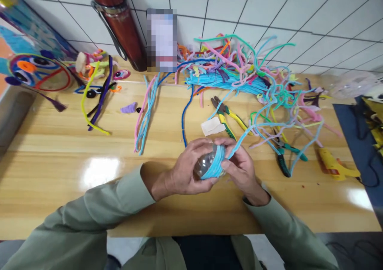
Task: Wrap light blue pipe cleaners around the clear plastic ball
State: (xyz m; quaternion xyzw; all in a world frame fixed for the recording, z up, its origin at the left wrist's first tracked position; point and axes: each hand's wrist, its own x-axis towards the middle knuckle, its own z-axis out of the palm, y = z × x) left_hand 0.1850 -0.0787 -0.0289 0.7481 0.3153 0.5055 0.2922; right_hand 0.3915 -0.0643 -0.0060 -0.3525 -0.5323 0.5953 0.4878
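Observation:
A clear, rounded plastic piece (204, 165), perhaps a ball or bottle end, is held over the near part of the table. Several turns of light blue pipe cleaner (218, 162) wrap around it. My left hand (191, 168) grips the clear piece from the left, fingers over the top and thumb below. On the other side, my right hand (241, 168) pinches the light blue pipe cleaner against it with thumb and fingers. The loose strand runs up and right from my right hand toward the tangle of pipe cleaners.
Yellow-green pliers (229, 116) lie beside a white scrap (213, 126). Green-handled pliers (283, 154) and a yellow glue gun (336, 164) are at right. Coloured pipe cleaners (227, 80) pile along the wall near a red thermos (119, 26). A decorated face piece (40, 72) stands left.

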